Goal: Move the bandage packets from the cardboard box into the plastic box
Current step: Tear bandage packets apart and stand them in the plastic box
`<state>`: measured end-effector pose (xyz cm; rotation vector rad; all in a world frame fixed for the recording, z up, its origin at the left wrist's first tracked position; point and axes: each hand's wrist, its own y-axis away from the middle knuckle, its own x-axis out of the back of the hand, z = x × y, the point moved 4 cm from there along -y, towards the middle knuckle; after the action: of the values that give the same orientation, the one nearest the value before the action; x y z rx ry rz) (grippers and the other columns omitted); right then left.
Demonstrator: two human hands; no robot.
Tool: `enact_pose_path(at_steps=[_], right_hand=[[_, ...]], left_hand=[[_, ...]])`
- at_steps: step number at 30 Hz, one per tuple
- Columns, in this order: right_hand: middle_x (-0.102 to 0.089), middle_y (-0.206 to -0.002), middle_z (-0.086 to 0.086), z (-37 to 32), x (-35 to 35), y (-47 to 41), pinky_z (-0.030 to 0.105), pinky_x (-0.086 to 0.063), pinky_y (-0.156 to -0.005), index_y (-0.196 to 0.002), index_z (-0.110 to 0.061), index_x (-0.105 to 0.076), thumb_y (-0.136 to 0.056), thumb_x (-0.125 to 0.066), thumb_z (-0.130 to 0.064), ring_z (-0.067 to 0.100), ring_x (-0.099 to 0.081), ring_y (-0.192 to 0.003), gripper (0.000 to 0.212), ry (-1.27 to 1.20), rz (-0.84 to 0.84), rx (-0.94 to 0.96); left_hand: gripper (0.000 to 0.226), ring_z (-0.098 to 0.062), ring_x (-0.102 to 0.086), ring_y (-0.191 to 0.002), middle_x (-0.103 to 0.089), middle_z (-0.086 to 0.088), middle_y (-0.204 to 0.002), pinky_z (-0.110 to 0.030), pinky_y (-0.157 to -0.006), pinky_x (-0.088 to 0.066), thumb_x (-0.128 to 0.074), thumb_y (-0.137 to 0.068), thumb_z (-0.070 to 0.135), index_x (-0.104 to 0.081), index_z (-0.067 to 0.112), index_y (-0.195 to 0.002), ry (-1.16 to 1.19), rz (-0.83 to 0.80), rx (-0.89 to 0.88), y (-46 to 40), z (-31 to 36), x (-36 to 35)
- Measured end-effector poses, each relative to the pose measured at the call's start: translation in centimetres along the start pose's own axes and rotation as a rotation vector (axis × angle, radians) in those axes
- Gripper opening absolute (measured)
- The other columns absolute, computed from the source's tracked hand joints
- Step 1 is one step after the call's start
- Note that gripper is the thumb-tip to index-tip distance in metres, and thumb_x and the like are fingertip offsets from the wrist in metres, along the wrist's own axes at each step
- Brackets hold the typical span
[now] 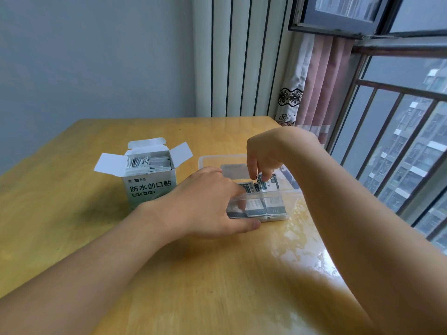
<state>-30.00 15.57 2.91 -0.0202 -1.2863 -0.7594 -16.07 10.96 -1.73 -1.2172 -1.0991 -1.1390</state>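
The task is being judged as partly done. Several bandage packets (pixel 262 209) are already being kept in the plastic box (pixel 294 189), stacked against its near wall, directly beneath the right hand (pixel 262 155) and just ahead of the left hand (pixel 208 206). Many more packets (pixel 147 163) are still being held upright in the open cardboard box (pixel 150 187), which is standing beyond and to the outer side of the left hand, a little apart from it. A good share of the work is therefore being left to do; the exact count cannot be told.

The right hand is being held above the plastic box with the wrist bent sharply downward and the fingers pointing into it. A few packets (pixel 263 181) are being pinched on edge between its thumb and fingertips, apparently being lowered onto the stack below.

The left hand is being laid against the near left corner of the plastic box, knuckles up. Its thumb is being pressed along the outside of the near wall at the base, while its fingers are reaching over the rim and being curled inside, so the wall is being gripped and the box steadied.
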Motion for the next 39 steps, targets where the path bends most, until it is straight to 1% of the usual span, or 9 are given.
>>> enact_pose_path(at_steps=[8, 11, 13, 16, 19, 24, 28, 31, 39], right_hand=[[-0.069, -0.121, -0.001, 0.0, -0.2, -0.6, 0.037, -0.053, -0.097, -0.123, -0.025, -0.070, -0.086, -0.077, -0.020, 0.022, -0.065, -0.104, 0.038, -0.006, 0.035, -0.035], [-0.073, -0.114, -0.005, 0.2, 0.0, -0.4, 0.037, -0.054, -0.096, -0.125, -0.023, -0.069, -0.087, -0.075, -0.015, 0.015, -0.067, -0.101, 0.040, -0.063, 0.036, -0.032], [-0.075, -0.110, -0.007, 0.5, 0.5, 0.1, 0.036, -0.054, -0.096, -0.124, -0.024, -0.069, -0.087, -0.074, -0.013, 0.012, -0.068, -0.101, 0.039, -0.118, 0.069, -0.007], [-0.078, -0.096, -0.006, 1.0, 2.7, 2.3, 0.031, -0.057, -0.089, -0.114, -0.026, -0.074, -0.086, -0.072, -0.010, 0.008, -0.072, -0.088, 0.032, -0.302, 0.252, 0.078], [-0.077, -0.084, -0.008, -0.4, 5.9, 5.2, 0.024, -0.060, -0.077, -0.101, -0.025, -0.077, -0.087, -0.073, -0.013, 0.002, -0.072, -0.076, 0.019, -0.541, 0.595, 0.273], [-0.075, -0.083, -0.006, -5.7, 7.2, 5.4, 0.026, -0.059, -0.075, -0.092, -0.017, -0.076, -0.090, -0.070, -0.018, 0.007, -0.072, -0.079, 0.006, -0.787, 0.879, 0.530], [-0.069, -0.076, -0.019, -7.8, 6.4, 3.4, 0.010, -0.051, -0.066, -0.095, -0.020, -0.078, -0.090, -0.070, -0.018, -0.001, -0.066, -0.071, 0.010, -0.687, 0.940, 0.480], [-0.072, -0.082, -0.015, -8.9, 5.6, 2.2, 0.003, -0.042, -0.060, -0.097, -0.022, -0.079, -0.087, -0.073, -0.017, -0.001, -0.063, -0.071, 0.012, -0.571, 0.879, 0.436], [-0.066, -0.072, -0.016, -9.9, 6.8, 0.8, 0.002, -0.035, -0.051, -0.088, -0.024, -0.080, -0.082, -0.080, -0.022, -0.002, -0.053, -0.059, 0.007, -0.454, 0.694, 0.395]], left_hand=[[0.061, -0.017, -0.055, -0.111, -0.070, 0.013, -0.108, -0.036, -0.101, -0.044, -0.036, -0.083, 0.083, -0.065, 0.039, -0.114, 0.001, 0.014, 0.005, 0.3, 0.3, 0.5], [0.047, -0.013, -0.057, -0.095, -0.066, 0.014, -0.091, -0.034, -0.080, -0.045, -0.038, -0.091, 0.075, -0.064, 0.036, -0.092, 0.147, 0.052, 0.004, 0.5, 0.2, 0.8], [0.047, -0.007, -0.061, -0.090, -0.069, 0.015, -0.090, -0.035, -0.078, -0.049, -0.037, -0.096, 0.067, -0.068, 0.031, -0.091, 0.328, 0.098, 0.025, 0.5, -0.1, 1.2], [0.029, -0.002, -0.064, -0.090, -0.073, 0.015, -0.094, -0.024, -0.080, -0.049, -0.052, -0.101, 0.042, -0.075, 0.026, -0.099, 0.503, 0.247, 0.042, 0.6, -0.8, 3.5], [0.017, -0.008, -0.069, -0.080, -0.075, 0.007, -0.082, -0.025, -0.073, -0.053, -0.062, -0.098, 0.026, -0.076, 0.022, -0.089, 0.615, 0.409, 0.107, 1.8, -4.1, 7.4], [0.021, -0.018, -0.059, -0.058, -0.065, -0.008, -0.069, -0.026, -0.051, -0.048, -0.058, -0.099, 0.016, -0.071, 0.011, -0.083, 0.941, 0.423, 0.091, 4.6, -8.1, 11.2], [0.020, -0.012, -0.053, -0.057, -0.062, 0.002, -0.062, -0.027, -0.054, -0.044, -0.068, -0.093, 0.025, -0.070, 0.015, -0.076, 0.575, 0.404, 0.250, 4.9, -9.9, 11.3], [0.013, -0.012, -0.057, -0.069, -0.064, 0.006, -0.074, -0.029, -0.064, -0.046, -0.076, -0.084, 0.036, -0.072, 0.024, -0.079, 0.296, 0.208, 0.411, 5.6, -11.7, 10.7], [0.008, -0.007, -0.063, -0.081, -0.066, 0.015, -0.088, -0.028, -0.071, -0.049, -0.076, -0.084, 0.034, -0.072, 0.035, -0.091, 0.218, -0.049, 0.459, 6.3, -13.3, 9.3]])
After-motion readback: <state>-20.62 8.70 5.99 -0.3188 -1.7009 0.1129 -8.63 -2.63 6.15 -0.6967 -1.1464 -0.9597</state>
